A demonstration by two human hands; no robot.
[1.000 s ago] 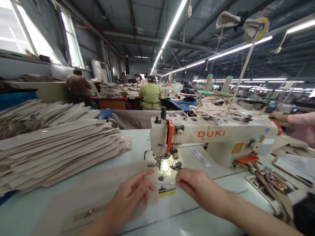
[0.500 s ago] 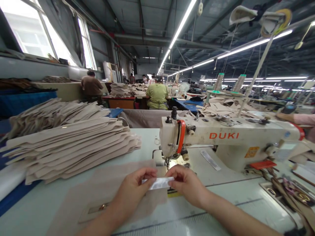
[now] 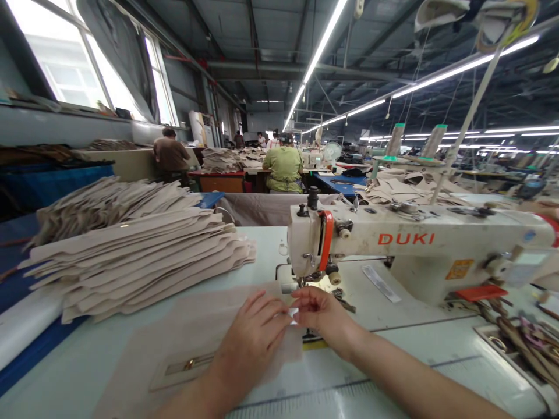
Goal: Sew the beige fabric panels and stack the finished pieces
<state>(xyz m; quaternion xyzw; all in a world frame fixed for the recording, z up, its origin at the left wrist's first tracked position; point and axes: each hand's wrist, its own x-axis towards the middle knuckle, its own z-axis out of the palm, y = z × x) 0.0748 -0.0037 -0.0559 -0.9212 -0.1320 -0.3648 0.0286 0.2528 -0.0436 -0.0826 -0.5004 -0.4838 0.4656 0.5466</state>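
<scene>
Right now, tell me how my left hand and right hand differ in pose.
The left hand is spread back-up over the pale sheet, its fingers extended; the right hand is bent, its fingers curled.
The right hand pinches a white strip between thumb and fingers; the left hand's thumb is hidden, so its hold on the strip cannot be told.
Both are bare and meet in front of the sewing machine.

White strip (image 3: 293, 316) — partly hidden behind the left hand (image 3: 252, 334).
</scene>
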